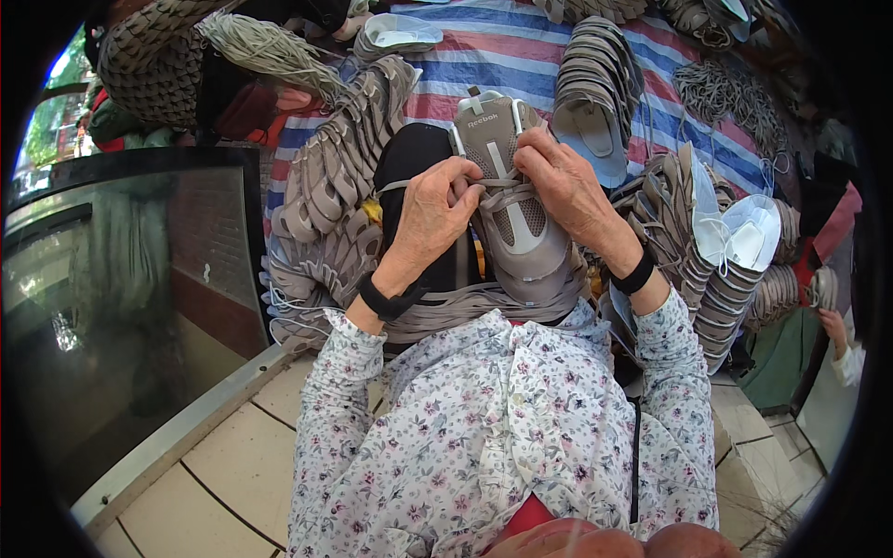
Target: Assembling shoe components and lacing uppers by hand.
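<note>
Nearest the lens, lower centre of the frame: the person's floral-print shirt (493, 437), sleeves running up to both wrists, each wrist wearing a black band. Something reddish and rounded at the very bottom edge, too blurred to tell.

Centre of frame: a grey shoe upper (507, 191) lies on the person's lap, tongue end toward the top of the frame, pale strip down its middle. It rests against a black-clad knee (414, 186) and over a bundle of grey straps across the lap.

Left hand (433, 219): fingers curled, grip narrow, pinching the pale lace (502, 181) at the upper's left side of the eyelet row. Right hand (567, 191): fingers bent down onto the upper's right side, grip closed on the lace and the upper's edge. The two hands are near each other, the lace crossing between them.

Around: heaps of grey shoe uppers (330, 205) stacked left of the knee; nested stacks of grey uppers with light blue lining (595, 102) at upper centre-right and more stacks (735, 270) at the right. A bundle of grey laces (270, 51) at upper left. All lie on a striped red, white and blue tarp (502, 56). Beige floor tiles (233, 465) at lower left, beside a glass panel (112, 307) in a metal frame. Another person's hand (834, 327) at the far right edge.
</note>
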Available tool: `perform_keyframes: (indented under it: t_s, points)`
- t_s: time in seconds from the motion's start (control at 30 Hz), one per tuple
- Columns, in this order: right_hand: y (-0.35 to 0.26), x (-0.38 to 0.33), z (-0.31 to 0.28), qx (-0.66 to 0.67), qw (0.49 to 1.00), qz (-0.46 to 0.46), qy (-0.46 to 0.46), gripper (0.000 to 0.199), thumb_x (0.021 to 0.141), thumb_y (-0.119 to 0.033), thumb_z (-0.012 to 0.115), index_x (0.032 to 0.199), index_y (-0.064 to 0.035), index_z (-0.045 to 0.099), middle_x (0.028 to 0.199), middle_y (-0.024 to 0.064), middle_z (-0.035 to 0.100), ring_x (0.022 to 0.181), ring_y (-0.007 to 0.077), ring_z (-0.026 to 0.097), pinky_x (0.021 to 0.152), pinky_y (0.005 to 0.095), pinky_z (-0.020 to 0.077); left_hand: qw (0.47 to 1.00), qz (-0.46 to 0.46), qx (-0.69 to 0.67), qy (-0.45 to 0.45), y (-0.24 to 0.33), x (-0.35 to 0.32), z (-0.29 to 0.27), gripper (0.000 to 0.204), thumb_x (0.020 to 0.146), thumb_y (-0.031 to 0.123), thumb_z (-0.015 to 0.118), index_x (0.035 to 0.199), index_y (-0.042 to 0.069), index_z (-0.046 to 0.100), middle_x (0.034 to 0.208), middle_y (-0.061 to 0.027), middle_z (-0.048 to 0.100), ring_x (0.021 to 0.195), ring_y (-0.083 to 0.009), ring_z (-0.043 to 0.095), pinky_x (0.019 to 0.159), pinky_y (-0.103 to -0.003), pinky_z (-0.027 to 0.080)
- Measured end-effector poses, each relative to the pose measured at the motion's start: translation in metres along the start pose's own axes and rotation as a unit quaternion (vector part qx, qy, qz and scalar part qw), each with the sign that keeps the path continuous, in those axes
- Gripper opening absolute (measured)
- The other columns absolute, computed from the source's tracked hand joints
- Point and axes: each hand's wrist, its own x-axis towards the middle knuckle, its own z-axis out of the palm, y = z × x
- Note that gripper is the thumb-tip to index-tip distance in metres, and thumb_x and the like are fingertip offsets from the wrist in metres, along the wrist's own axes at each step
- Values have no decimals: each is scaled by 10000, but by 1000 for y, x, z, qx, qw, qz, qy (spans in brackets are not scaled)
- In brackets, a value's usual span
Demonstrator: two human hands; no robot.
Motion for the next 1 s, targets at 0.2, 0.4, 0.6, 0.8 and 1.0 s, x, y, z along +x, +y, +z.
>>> perform_keyframes:
  t_s: [0.2, 0.4, 0.6, 0.8, 1.0]
  points:
    - [-6, 1, -5, 49, 999, 1, 5, 204, 819, 25, 578, 1006, -25, 511, 1023, 108, 511, 869, 314, 606, 716, 401, 514, 999, 33, 4, 17, 1, 3, 4, 102, 818, -50, 658, 898, -14, 607, 855, -48, 525, 639, -102, 549, 559, -242, 438]
    - [-1, 4, -4, 3, 999, -38, -28, 222, 810, 53, 568, 1002, -22, 487, 996, 109, 510, 839, 327, 618, 702, 403, 525, 998, 49, -43, 19, -9, 7, 8, 120, 821, -59, 614, 903, -13, 539, 876, -81, 510, 655, -172, 570, 596, -296, 464]
    - [29, 0, -13, -65, 996, 60, 22, 225, 815, 52, 557, 1013, -14, 472, 972, 173, 534, 861, 397, 603, 678, 454, 508, 998, 49, -17, -20, -12, 8, 8, 73, 879, -69, 557, 905, -27, 503, 888, -66, 496, 636, -137, 621, 533, -257, 489]
    - [34, 3, -17, 229, 952, 204, -10, 59, 876, 62, 557, 901, 14, 535, 750, 114, 594, 572, 191, 576, 519, 330, 441, 993, 2, -114, -16, -7, 5, 9, 63, 897, -42, 567, 914, -33, 507, 860, -72, 539, 624, -144, 634, 519, -255, 492]
    - [31, -1, -23, 235, 957, 167, 30, 71, 883, 41, 595, 947, 20, 616, 795, 51, 612, 585, 99, 541, 522, 244, 420, 998, 63, -5, -6, 2, 2, -12, 64, 900, 38, 612, 875, -6, 573, 669, -33, 574, 522, -103, 538, 486, -276, 425]
